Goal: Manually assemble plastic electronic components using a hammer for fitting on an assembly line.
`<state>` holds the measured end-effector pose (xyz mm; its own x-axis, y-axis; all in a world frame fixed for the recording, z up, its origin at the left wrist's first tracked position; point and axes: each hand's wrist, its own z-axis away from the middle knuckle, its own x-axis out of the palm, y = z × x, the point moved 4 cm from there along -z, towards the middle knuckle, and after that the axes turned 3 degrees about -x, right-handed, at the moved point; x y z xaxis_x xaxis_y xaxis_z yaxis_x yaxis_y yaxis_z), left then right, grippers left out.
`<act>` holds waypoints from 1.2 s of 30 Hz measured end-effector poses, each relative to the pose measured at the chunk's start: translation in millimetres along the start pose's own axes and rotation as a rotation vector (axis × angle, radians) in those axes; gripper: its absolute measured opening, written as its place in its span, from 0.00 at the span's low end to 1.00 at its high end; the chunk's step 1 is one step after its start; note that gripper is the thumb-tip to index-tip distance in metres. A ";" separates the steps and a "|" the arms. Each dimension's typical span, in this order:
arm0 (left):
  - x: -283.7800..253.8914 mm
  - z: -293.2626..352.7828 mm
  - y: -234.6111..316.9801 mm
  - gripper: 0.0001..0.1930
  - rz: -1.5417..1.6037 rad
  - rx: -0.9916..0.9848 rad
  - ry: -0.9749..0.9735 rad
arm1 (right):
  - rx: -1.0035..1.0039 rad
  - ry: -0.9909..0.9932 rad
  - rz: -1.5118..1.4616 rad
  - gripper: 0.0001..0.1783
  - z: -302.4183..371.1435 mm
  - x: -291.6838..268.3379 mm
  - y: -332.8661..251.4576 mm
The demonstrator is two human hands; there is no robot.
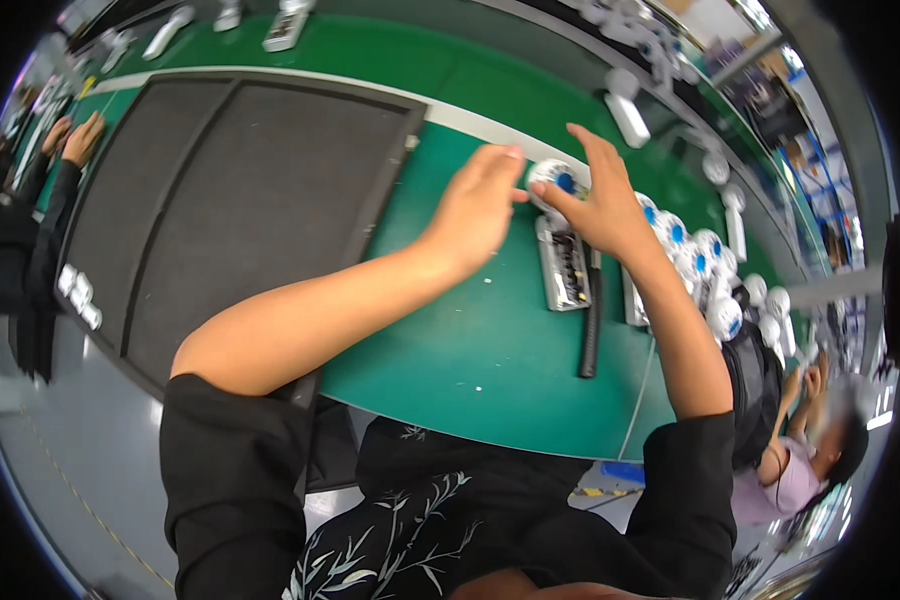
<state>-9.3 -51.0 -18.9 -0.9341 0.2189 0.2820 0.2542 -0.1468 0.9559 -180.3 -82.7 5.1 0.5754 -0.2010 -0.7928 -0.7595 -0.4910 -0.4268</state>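
Note:
Both my hands meet over a small round white part with a blue centre (556, 179) on the green bench (470, 340). My left hand (475, 208) pinches its left edge with thumb and forefinger. My right hand (598, 200) holds its right side, index finger raised. Just below lies a grey open device casing (564, 265) with its inner parts showing.
A row of several white-and-blue round parts (690, 250) runs to the right. A black rod (591, 325) lies beside the casing. Large dark grey trays (240, 200) cover the left. Another person's hands (75, 140) are far left; a seated person (800, 460) is lower right.

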 end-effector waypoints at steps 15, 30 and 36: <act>-29.7 -20.1 -11.7 0.11 0.365 -0.112 -0.133 | -0.463 0.121 0.114 0.19 -117.0 64.6 -186.1; -77.4 -39.5 -28.5 0.05 0.697 0.260 0.219 | -0.883 -0.736 -0.453 0.14 -97.2 281.9 -445.9; -60.8 -89.0 -47.4 0.10 0.739 0.313 0.348 | -1.038 -0.867 -0.409 0.11 -63.4 308.9 -493.3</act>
<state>13.1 -143.2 -88.6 -0.5133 -0.1425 0.8463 0.8344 0.1476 0.5310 391.4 43.6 -1.7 0.0429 0.4963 -0.8671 0.1970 -0.8551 -0.4796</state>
